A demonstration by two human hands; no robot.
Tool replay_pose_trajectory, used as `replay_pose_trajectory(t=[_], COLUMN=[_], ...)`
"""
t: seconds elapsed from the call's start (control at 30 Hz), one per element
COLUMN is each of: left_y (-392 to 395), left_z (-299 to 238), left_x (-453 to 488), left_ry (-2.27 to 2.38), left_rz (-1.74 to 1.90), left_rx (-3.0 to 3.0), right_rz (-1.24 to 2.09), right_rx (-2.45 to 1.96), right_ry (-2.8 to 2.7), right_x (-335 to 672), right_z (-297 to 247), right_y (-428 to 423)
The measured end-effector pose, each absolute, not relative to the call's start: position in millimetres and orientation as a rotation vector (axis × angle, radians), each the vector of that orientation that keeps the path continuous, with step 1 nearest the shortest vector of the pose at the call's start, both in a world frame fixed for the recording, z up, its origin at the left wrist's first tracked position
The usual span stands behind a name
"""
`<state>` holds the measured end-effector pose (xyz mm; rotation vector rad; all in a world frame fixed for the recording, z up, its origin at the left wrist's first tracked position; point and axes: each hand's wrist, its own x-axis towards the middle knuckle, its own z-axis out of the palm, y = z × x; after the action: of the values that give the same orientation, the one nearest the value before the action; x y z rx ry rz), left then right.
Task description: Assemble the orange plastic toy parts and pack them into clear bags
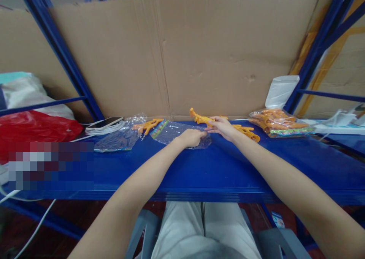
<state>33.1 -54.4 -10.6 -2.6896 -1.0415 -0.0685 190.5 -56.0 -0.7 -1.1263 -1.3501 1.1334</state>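
Note:
My left hand (191, 138) is closed on the right-hand end of a clear plastic bag (173, 131), which lies flat with a colourful printed strip at its left end. My right hand (221, 127), fingers pinched together, meets that same end of the bag beside my left hand. Right behind its fingers is an orange plastic piece (199, 117) with a knobbed, raised tip. Several more orange pieces (246, 131) lie to the right of my right wrist, partly hidden by it. Left of the bag is another branching orange piece (148, 126) with a small metal chain.
A second clear bag (115, 141) lies to the left, near a phone (110, 121) and a coiled white cable (104, 128). At the right sits a filled bag of orange pieces (281, 123). Cardboard (199, 54) backs the blue table (216, 171); red plastic (37, 130) is far left.

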Motion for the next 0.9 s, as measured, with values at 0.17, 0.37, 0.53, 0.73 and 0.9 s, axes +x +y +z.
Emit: replay_pose_trajectory(t=[0.17, 0.37, 0.53, 0.73, 0.9], left_y=[-51.8, -45.2, -47.7, -47.8, -47.2], left_z=[-7.5, -1.9, 2.5, 2.6, 0.5], left_x=[26.0, 10.1, 5.4, 7.2, 9.3], left_ry=[-1.084, -1.126, -1.223, -1.241, -1.137], left_rz=[-0.179, -0.388, -0.417, -0.399, -0.456], left_rx=[-2.726, -2.834, -2.786, -2.755, -2.814], right_rz=[1.152, 0.939, 0.678, 0.507, 0.488], right_rx=[-1.362, -1.475, -1.429, -1.333, -1.279], right_ry=[-1.335, -1.489, -1.674, -1.713, -1.827], right_x=[192.0, 208.8, 224.5, 234.2, 227.5], right_z=[-4.9, 6.6, 16.0, 23.4, 15.0], right_y=[-57.5, -53.7, -48.8, -51.2, -52.3])
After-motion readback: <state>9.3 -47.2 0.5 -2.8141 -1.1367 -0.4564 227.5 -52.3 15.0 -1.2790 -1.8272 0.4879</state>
